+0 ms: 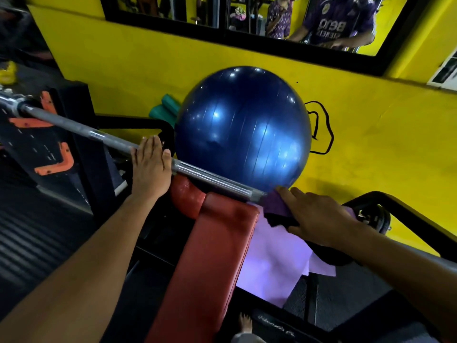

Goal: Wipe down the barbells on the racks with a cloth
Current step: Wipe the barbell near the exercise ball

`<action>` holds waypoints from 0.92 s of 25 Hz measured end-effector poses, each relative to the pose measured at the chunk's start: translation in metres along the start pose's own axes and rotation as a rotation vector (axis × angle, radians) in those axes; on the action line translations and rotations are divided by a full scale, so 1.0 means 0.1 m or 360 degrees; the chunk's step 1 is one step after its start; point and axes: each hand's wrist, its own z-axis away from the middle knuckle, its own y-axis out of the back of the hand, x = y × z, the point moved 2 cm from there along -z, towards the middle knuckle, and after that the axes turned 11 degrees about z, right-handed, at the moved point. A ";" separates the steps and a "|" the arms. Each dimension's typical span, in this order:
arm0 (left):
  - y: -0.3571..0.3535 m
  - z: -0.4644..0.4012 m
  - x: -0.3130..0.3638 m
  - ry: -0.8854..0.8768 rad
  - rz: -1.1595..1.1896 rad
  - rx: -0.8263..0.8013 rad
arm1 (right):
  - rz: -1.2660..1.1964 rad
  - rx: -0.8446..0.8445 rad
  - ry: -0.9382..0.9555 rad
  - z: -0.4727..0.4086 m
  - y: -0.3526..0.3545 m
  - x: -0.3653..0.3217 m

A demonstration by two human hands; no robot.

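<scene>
**Mid-wipe along the bar, cloth at its right half**

The bar (123,144) runs from the upper left of the frame down to the lower right, resting on the rack (57,134) above a red bench (215,256). The left hand (150,169) lies on the bar at centre, fingers (148,147) straight and close together, seemingly steadying it. The right hand (314,216), at right of centre, presses the purple cloth (277,243) onto the bar, fingers curled over the fabric; most of the cloth hangs loose below. A blue ball (242,127) sits behind.

The wiping step looks under way. Judging by the cloth's place, the next move calls for sliding it along the bar toward the left hand, keeping pressure, and shifting that hand clear.
</scene>
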 end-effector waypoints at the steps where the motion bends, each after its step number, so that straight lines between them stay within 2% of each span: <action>1: -0.01 -0.01 0.01 0.0010 0.0022 0.0013 | 0.0079 0.0015 -0.0002 0.01 -0.01 0.01; 9: 0.02 0.03 0.07 0.0027 0.0048 -0.0008 | -0.0132 0.0140 0.0173 -1.00 0.36 -0.68; 12: 0.07 0.02 0.06 0.0012 0.0011 -0.0056 | -0.0250 0.0133 0.0120 -0.70 0.28 -0.49; 16: 0.02 0.01 0.05 0.0011 0.0003 -0.0025 | -0.0190 -0.0108 -0.0099 -0.05 0.02 0.06; 21: 0.02 0.01 0.04 0.0011 0.0024 -0.0017 | -0.0191 0.0060 0.0056 -0.04 -0.02 0.09; 23: 0.02 0.01 0.03 -0.0012 0.0018 0.0002 | -0.0324 -0.0051 0.0070 -0.13 0.01 0.09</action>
